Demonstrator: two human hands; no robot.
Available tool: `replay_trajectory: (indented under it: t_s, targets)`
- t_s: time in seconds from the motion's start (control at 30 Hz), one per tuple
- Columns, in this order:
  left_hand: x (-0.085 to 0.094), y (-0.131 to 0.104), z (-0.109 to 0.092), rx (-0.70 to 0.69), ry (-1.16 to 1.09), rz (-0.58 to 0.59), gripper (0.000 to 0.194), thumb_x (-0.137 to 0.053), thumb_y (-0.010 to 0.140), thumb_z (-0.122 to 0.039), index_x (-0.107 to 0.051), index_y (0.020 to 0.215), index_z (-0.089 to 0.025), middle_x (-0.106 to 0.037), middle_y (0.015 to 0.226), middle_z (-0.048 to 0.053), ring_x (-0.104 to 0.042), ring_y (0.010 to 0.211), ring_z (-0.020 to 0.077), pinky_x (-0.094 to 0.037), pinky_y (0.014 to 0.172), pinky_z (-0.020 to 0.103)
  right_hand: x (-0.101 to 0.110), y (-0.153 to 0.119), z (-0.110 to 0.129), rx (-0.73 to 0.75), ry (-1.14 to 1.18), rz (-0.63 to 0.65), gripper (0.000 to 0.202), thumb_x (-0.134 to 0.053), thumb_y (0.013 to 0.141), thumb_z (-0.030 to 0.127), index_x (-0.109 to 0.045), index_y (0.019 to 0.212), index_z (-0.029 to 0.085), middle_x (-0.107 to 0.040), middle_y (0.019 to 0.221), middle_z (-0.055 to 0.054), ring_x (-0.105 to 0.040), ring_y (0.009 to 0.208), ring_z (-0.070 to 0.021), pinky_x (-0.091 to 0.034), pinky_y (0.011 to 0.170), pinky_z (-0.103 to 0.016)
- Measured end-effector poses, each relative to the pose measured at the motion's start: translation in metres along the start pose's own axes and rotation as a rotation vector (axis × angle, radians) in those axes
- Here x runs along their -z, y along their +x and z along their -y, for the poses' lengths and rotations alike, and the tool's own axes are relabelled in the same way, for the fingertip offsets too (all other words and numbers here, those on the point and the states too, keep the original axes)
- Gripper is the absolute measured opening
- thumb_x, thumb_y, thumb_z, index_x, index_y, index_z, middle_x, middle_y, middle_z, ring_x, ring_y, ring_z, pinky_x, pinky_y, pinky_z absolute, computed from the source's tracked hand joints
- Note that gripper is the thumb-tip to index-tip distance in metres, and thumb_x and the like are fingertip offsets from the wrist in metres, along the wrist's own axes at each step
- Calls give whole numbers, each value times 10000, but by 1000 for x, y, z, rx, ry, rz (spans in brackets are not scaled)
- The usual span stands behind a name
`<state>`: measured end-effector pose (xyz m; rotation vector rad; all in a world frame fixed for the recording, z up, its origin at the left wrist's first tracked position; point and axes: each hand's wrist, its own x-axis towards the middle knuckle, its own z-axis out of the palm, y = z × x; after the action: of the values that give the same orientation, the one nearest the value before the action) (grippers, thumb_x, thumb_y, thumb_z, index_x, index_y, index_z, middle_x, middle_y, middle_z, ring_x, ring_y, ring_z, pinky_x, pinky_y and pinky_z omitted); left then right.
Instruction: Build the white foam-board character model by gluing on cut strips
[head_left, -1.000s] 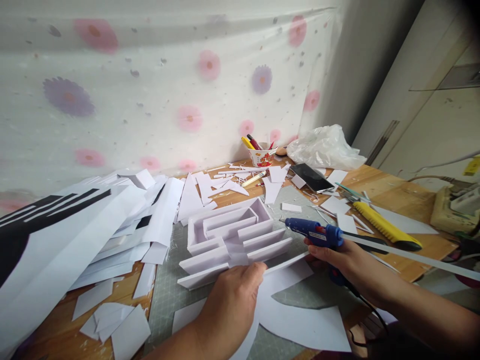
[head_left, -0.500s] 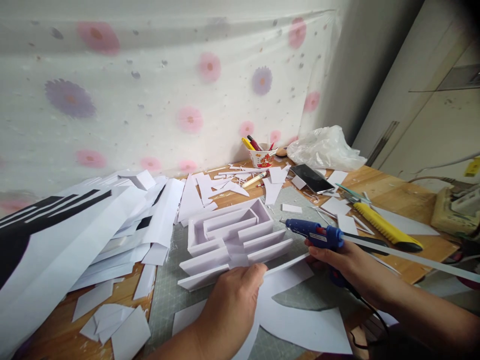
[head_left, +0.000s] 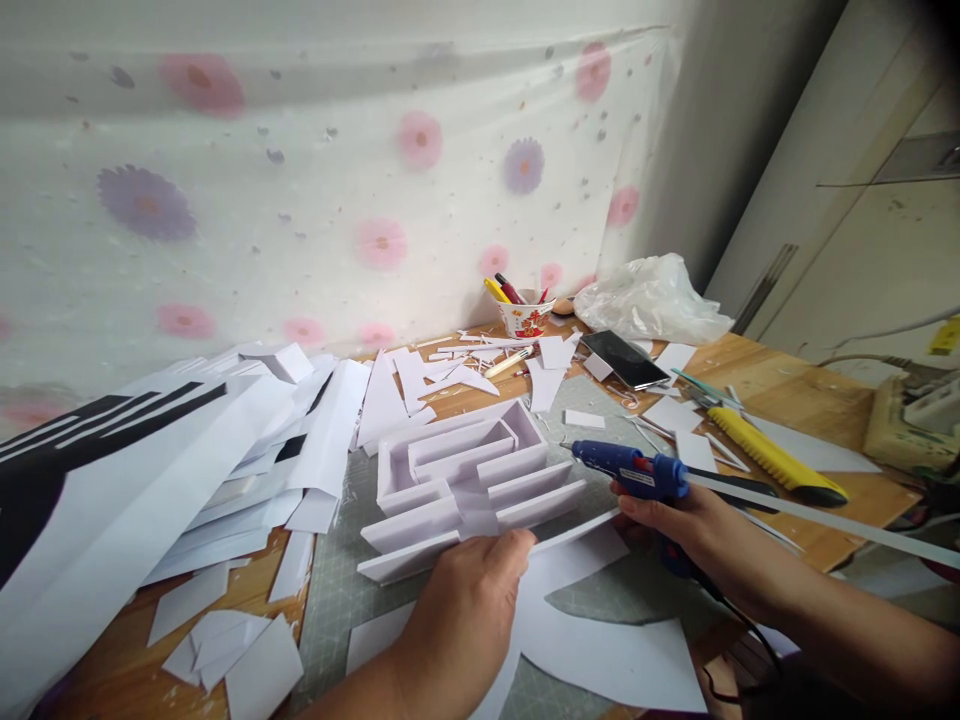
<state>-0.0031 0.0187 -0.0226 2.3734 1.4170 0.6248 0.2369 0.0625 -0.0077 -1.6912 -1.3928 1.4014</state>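
A white maze-like model (head_left: 461, 470) of upright foam board walls stands on a green cutting mat (head_left: 330, 560). Just in front of it, my left hand (head_left: 472, 610) is closed on one end of a thin white foam board strip (head_left: 577, 532). The strip's other end reaches the fingers of my right hand (head_left: 697, 530); whether they pinch it, I cannot tell. That hand grips a blue hot glue gun (head_left: 626, 465), its nozzle pointing left beside the model. A long white glue stick (head_left: 810, 510) sticks out of the gun's back. Curved white sheets (head_left: 615, 650) lie under the hands.
Stacked white and black sheets (head_left: 247, 440) rise on the left. Behind are foam scraps (head_left: 405, 380), a pen cup (head_left: 525, 312), a phone (head_left: 626, 358) and a plastic bag (head_left: 652, 295). A yellow utility knife (head_left: 776, 455) and a power strip (head_left: 907, 420) lie right.
Almost nothing differs. The whole view has shifted very slightly; both hands, the strip and the glue gun keep their places relative to the model.
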Motion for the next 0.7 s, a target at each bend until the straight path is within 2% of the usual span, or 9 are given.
replay_trajectory:
  t_s: [0.1, 0.27, 0.5, 0.7]
  targets:
    - [-1, 0, 1, 5, 7, 5, 226, -395, 845, -77, -572, 918, -198, -662, 731, 4, -627, 666, 159, -435, 582, 242, -1, -1, 2, -11, -1, -6, 359, -621, 609, 563, -622, 688, 213, -660, 730, -54, -592, 759, -243, -396, 563, -306]
    - [-1, -1, 1, 8, -13, 9, 204, -405, 845, -81, -564, 902, -195, -660, 730, 5, -625, 671, 156, -431, 575, 235, -1, -3, 4, -12, -21, -11, 364, -607, 616, 571, -603, 670, 211, -628, 676, -42, -535, 630, -192, -365, 535, -298]
    - [0, 0, -1, 4, -4, -6, 222, -399, 838, -74, -574, 910, -191, -660, 721, 4, -623, 654, 151, -427, 571, 231, -2, -2, 3, -15, 5, 1, 353, -594, 636, 555, -609, 704, 209, -643, 735, -56, -573, 753, -226, -385, 564, -297]
    - [1, 1, -1, 14, -3, 18, 225, -393, 842, -76, -569, 918, -195, -664, 730, 3, -627, 663, 148, -427, 578, 225, -2, -2, 3, -18, -11, -36, 346, -606, 641, 538, -619, 742, 208, -633, 722, -41, -553, 681, -199, -393, 553, -290]
